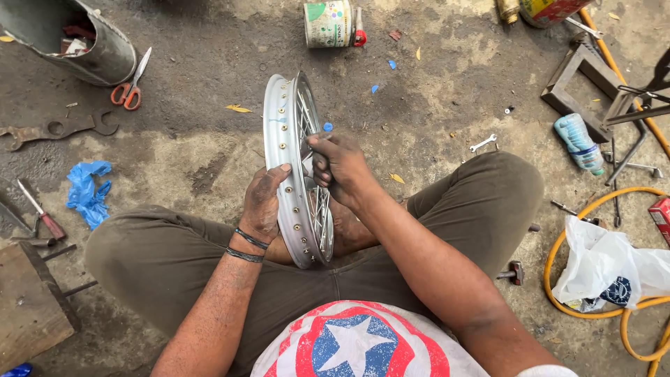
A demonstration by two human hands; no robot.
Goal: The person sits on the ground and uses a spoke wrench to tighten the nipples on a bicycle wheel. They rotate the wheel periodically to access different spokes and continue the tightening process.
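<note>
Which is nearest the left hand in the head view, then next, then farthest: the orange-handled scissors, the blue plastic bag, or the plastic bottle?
From the left hand, gripping the wheel rim:
1. Orange-handled scissors, up-left, and blue plastic bag, left: too close to call.
2. Plastic bottle, far right.

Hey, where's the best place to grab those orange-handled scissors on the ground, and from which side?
Take the scissors by the orange finger loops, coming from the lower left. They lie flat on the ground beside the metal bucket, with loops toward the person and closed blades pointing up and away.
</note>
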